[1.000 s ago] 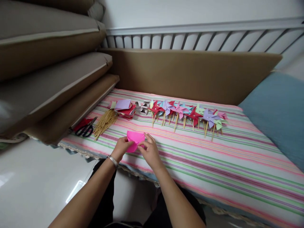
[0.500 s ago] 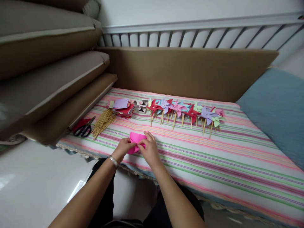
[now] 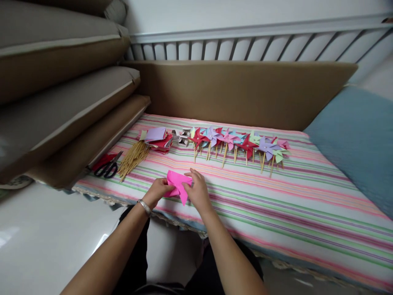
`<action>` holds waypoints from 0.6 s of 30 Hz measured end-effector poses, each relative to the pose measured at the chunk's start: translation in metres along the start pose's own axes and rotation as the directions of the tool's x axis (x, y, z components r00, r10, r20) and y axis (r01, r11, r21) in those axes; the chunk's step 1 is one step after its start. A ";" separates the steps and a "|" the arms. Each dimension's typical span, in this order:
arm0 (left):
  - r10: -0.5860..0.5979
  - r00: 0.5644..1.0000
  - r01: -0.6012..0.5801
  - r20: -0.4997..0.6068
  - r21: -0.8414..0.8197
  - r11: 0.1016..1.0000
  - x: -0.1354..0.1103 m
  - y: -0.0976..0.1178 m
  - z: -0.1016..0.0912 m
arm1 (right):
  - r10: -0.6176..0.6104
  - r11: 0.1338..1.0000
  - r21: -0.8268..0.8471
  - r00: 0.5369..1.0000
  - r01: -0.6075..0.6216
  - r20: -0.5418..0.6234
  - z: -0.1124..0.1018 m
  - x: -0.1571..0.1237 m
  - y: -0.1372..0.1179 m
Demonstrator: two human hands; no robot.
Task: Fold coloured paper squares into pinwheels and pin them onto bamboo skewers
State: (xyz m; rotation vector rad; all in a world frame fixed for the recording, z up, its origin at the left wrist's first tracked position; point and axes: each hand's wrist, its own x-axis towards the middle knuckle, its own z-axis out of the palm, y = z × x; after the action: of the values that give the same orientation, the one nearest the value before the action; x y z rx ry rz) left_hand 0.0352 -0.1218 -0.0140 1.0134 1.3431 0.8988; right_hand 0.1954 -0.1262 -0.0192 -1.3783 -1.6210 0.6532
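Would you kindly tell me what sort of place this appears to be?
Probably a bedroom or similar room in a home: the striped sheet is spread like bedding, a white slatted railing resembles a headboard, and large cushions are stacked at the left.

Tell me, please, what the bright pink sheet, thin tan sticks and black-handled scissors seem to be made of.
Bright pink sheet: probably matte paper, given its thin, pointed flaps. Thin tan sticks: likely bare wood or bamboo, by colour. Black-handled scissors: handles perhaps smooth plastic, evenly dark; blades apparently greyish metal.
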 end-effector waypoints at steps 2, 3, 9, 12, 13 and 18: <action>0.000 1.000 0.000 0.014 0.015 1.000 0.001 -0.001 -0.002 | 0.084 0.993 0.080 0.996 -0.086 0.028 -0.005 0.003 0.002; 0.000 1.000 0.000 0.024 0.020 1.000 0.001 -0.002 -0.003 | 0.110 0.988 0.105 0.993 -0.115 0.054 -0.008 0.004 0.002; -0.004 0.997 0.001 0.073 0.037 0.999 -0.001 -0.003 -0.002 | 0.138 0.973 0.158 0.971 -0.170 0.194 -0.011 0.004 0.004; -0.014 0.995 0.010 0.094 0.044 0.999 -0.003 -0.002 0.001 | 0.137 0.964 0.186 0.953 -0.192 0.270 -0.009 0.003 0.005; -0.018 0.995 0.013 0.100 0.045 0.999 -0.004 -0.002 0.002 | 0.137 0.961 0.193 0.946 -0.200 0.295 -0.008 0.003 0.005; -0.028 0.995 0.027 0.097 0.019 0.999 -0.004 -0.003 0.004 | 0.151 0.954 0.197 0.930 -0.226 0.335 -0.006 0.004 0.006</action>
State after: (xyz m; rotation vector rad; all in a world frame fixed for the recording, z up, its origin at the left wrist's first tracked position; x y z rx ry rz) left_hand 0.0386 -0.1270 -0.0155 1.0367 1.2820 0.8084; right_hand 0.2030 -0.1215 -0.0201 -1.3136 -1.6023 1.1952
